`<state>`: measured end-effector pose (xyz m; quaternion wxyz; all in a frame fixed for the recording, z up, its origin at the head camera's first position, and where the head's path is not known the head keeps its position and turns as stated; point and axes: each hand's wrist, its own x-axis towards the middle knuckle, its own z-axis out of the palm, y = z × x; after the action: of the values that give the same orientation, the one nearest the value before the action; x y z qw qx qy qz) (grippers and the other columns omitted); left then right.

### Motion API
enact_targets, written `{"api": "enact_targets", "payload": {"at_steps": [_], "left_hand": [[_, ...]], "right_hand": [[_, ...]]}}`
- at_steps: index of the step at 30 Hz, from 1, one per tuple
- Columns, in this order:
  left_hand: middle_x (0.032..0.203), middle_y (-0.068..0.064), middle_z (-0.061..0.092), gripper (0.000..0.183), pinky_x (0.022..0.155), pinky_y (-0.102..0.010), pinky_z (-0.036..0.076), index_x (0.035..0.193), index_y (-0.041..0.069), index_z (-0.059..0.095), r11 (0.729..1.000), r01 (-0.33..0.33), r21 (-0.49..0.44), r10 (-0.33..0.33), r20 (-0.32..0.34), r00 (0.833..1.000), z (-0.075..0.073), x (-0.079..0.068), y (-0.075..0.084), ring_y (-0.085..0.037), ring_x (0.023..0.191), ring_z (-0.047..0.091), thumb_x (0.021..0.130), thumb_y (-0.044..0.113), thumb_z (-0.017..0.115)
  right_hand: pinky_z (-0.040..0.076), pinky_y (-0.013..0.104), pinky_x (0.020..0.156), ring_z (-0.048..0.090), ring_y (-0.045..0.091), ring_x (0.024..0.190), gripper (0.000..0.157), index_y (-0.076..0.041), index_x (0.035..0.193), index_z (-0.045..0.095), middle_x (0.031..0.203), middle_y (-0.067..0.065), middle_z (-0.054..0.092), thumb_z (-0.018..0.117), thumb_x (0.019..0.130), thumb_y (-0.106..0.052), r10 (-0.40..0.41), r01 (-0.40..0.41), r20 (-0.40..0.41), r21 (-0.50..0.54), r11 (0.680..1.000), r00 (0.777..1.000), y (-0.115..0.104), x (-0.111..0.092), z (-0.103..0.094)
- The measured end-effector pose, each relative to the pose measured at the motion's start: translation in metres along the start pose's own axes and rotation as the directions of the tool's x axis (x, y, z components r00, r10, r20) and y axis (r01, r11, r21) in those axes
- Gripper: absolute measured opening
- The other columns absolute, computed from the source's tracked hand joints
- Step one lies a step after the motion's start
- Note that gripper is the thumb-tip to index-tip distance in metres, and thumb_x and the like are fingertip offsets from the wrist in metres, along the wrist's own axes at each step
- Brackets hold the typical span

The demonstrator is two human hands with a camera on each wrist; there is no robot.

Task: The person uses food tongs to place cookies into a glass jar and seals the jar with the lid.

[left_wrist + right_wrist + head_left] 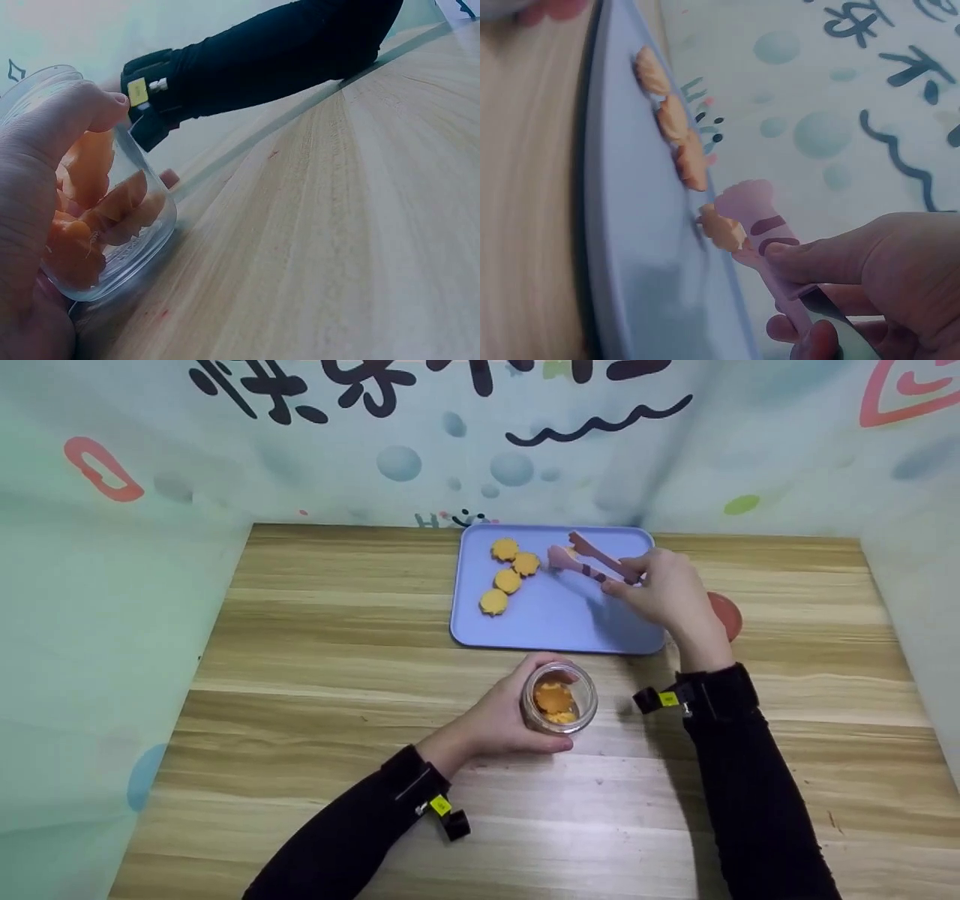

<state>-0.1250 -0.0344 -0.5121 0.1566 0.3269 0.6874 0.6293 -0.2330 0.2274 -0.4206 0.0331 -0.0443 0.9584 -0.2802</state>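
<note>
On the blue tray (pixel 555 622), at the far side of the table (pixel 337 622), four cookies (pixel 507 581) lie in a short crooked line toward the left, and a single cookie (pixel 721 227) sits to the right of them between the tips of the pink tongs (pixel 604 558). The right hand (pixel 664 589) works the tongs from above the tray's right part, thumb pressed on one arm and fingers on the other; the tips look nipped on the single cookie, though whether it is clear of the tray I cannot tell. Nearer the person, just in front of the tray, the left hand (pixel 517 705) is wrapped round the side of a clear jar (pixel 592 701), thumb on one side and fingers on the other, its mouth uncovered and more cookies (pixel 553 697) inside. A round red thing (pixel 726 615) shows partly behind the right wrist. The cookies look light, dry and stiff, likely brittle at their scalloped edges, so a gentle squeeze across the broad middle should serve better than a pinch at the rim, where a crumb might snap off. The tongs seem light and springy; gripped midway along both arms, as here, they should answer to small thumb pressure. The jar looks rigid, smooth and perhaps slippery, and if it is glass, breakable; a wide hold round its wall below the mouth keeps it steady and leaves the opening free.
</note>
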Motion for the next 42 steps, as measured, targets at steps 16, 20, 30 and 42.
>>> {"api": "enact_targets", "payload": {"at_steps": [16,20,30,42], "left_hand": [[0.141,0.009,0.054,0.099,0.115,-0.034,0.038,0.146,0.030,0.037,1.000,0.015,0.015,-0.015,-0.013,1.000,0.000,-0.001,0.001,-0.012,0.131,0.050,0.066,0.035,0.096],[0.139,0.008,0.055,0.098,0.114,-0.034,0.039,0.145,0.031,0.037,1.000,0.011,0.009,-0.011,-0.016,1.000,0.001,-0.001,0.000,-0.013,0.129,0.052,0.067,0.035,0.096],[0.139,0.008,0.055,0.098,0.115,-0.034,0.039,0.145,0.031,0.037,1.000,0.011,0.005,-0.011,-0.020,1.000,0.002,-0.001,0.001,-0.013,0.130,0.051,0.066,0.036,0.096],[0.142,0.008,0.051,0.099,0.111,-0.035,0.043,0.147,0.034,0.035,0.999,0.035,0.010,-0.035,-0.003,0.999,0.001,-0.002,0.000,-0.014,0.128,0.054,0.069,0.032,0.095]], "right_hand": [[0.042,0.030,0.060,0.055,0.024,0.071,0.045,-0.006,0.123,0.073,0.098,0.014,0.067,0.080,0.088,-0.033,-0.149,0.149,0.007,0.056,0.987,0.989,0.003,-0.056,-0.036],[0.045,0.022,0.053,0.061,0.021,0.067,0.043,-0.006,0.121,0.074,0.095,0.010,0.068,0.081,0.087,-0.031,-0.211,0.208,0.013,0.113,0.972,0.978,0.001,-0.068,-0.045],[0.040,0.021,0.047,0.051,0.013,0.061,0.030,-0.013,0.115,0.077,0.086,-0.002,0.065,0.082,0.086,-0.013,-0.466,0.453,0.028,0.191,0.871,0.884,-0.013,-0.104,-0.081],[0.039,0.013,0.055,0.044,0.002,0.060,0.042,-0.016,0.118,0.076,0.083,-0.012,0.054,0.087,0.079,-0.008,-0.696,0.676,0.137,0.167,0.717,0.704,-0.024,-0.137,-0.103]]}}
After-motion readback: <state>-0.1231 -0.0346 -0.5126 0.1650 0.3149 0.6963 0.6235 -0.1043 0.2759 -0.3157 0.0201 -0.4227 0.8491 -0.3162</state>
